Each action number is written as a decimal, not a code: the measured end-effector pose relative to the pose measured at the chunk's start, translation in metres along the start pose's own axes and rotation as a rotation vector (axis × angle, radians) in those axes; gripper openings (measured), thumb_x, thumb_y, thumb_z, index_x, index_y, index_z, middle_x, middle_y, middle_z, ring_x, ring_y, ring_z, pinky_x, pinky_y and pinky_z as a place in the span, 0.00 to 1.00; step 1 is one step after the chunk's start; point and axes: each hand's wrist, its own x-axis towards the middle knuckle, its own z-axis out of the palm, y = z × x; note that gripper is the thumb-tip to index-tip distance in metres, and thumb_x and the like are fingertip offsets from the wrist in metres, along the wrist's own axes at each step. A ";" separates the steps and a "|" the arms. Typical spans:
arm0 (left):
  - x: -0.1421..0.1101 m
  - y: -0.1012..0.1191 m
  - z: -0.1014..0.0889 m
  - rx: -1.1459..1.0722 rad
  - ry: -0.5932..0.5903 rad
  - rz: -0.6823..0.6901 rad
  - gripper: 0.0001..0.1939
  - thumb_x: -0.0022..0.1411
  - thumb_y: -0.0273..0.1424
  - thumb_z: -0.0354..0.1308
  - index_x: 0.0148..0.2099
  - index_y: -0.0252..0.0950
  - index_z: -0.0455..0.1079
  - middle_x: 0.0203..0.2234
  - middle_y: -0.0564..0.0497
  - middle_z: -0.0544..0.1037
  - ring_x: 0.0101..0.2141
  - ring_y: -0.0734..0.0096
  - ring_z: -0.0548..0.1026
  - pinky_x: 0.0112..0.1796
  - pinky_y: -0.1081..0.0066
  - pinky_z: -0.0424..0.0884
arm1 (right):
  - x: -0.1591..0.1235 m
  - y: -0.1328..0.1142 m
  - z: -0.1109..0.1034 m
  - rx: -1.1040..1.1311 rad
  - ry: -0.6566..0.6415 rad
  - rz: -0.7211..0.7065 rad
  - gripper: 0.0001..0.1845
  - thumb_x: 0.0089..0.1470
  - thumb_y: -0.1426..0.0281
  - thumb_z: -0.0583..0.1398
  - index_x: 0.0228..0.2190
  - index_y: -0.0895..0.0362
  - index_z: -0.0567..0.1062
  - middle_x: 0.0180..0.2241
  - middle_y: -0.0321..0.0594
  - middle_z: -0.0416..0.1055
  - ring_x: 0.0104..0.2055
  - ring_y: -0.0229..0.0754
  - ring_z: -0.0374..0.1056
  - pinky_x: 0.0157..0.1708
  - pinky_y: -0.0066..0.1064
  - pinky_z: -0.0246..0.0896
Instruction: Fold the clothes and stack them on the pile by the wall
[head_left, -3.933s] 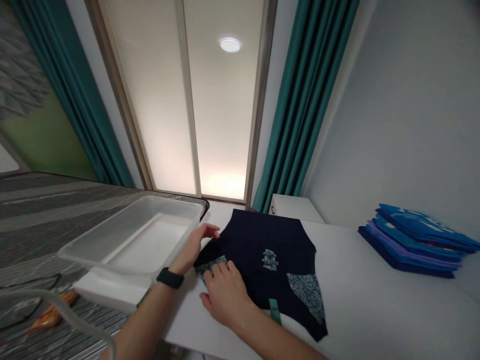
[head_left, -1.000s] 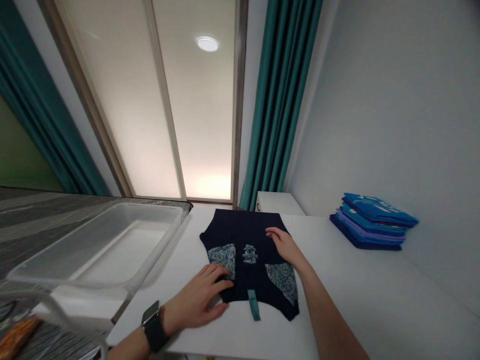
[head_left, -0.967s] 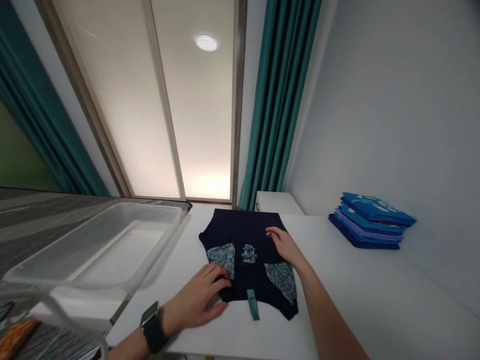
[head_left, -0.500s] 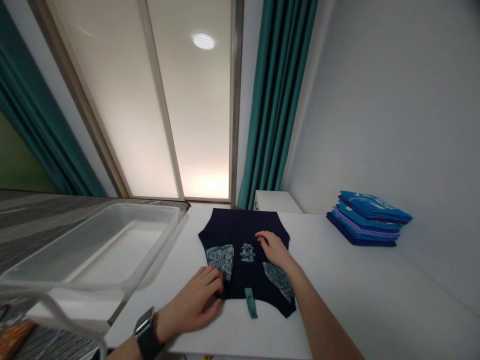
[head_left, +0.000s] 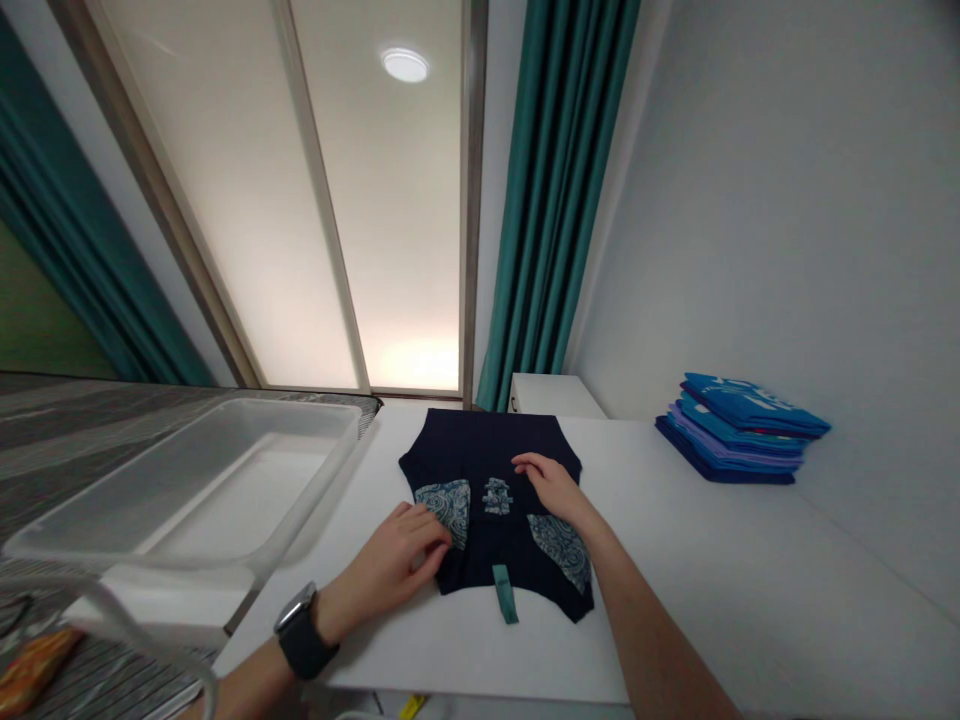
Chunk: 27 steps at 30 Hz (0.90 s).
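A dark navy garment (head_left: 491,440) lies folded on the white table, with paisley-patterned panels (head_left: 448,508) at both sides and a small patterned patch in the middle. A green tag (head_left: 505,594) sticks out from its curved near edge. My left hand (head_left: 401,555), a watch (head_left: 304,625) on its wrist, rests at the garment's left edge by one panel; its fingers are bent and its thumb is apart. Over the garment's right half lies my right hand (head_left: 551,488), palm down, fingers stretched toward the middle patch. Whether its fingertips press the cloth is hard to see.
A stack of folded blue and purple clothes (head_left: 739,430) sits at the table's right, by the wall. Left of the table stands a translucent plastic bin (head_left: 307,520). A white cabinet (head_left: 559,395) is behind the table, near teal curtains (head_left: 555,200).
My left hand has slid slightly up and right along the garment's left edge. My right hand stays at about the same place on the cloth. The view has tilted down a little.
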 end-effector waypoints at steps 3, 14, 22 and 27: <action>0.006 0.014 0.005 0.027 -0.054 0.029 0.05 0.63 0.29 0.52 0.40 0.40 0.69 0.31 0.52 0.74 0.36 0.66 0.70 0.41 0.66 0.61 | 0.002 0.003 -0.008 0.212 0.026 0.102 0.17 0.55 0.69 0.49 0.40 0.57 0.74 0.35 0.41 0.77 0.37 0.40 0.71 0.39 0.33 0.63; -0.004 0.016 0.013 0.109 -0.095 0.031 0.04 0.61 0.26 0.53 0.39 0.40 0.67 0.34 0.51 0.73 0.37 0.66 0.70 0.40 0.66 0.60 | 0.003 0.000 -0.015 0.400 0.181 0.172 0.17 0.51 0.65 0.52 0.39 0.58 0.73 0.31 0.40 0.74 0.28 0.37 0.68 0.27 0.28 0.58; -0.013 0.018 0.000 0.033 -0.138 0.013 0.04 0.61 0.25 0.52 0.37 0.39 0.67 0.32 0.53 0.74 0.33 0.68 0.71 0.37 0.68 0.63 | 0.005 0.008 -0.006 0.233 0.136 0.128 0.16 0.51 0.68 0.51 0.38 0.58 0.74 0.30 0.38 0.74 0.27 0.37 0.67 0.30 0.30 0.62; -0.023 0.012 -0.006 -0.023 -0.167 0.018 0.08 0.59 0.25 0.56 0.41 0.41 0.69 0.36 0.52 0.74 0.38 0.67 0.72 0.40 0.69 0.65 | 0.002 0.008 -0.001 0.050 0.082 0.076 0.16 0.54 0.69 0.49 0.39 0.55 0.74 0.29 0.36 0.74 0.29 0.37 0.69 0.34 0.31 0.63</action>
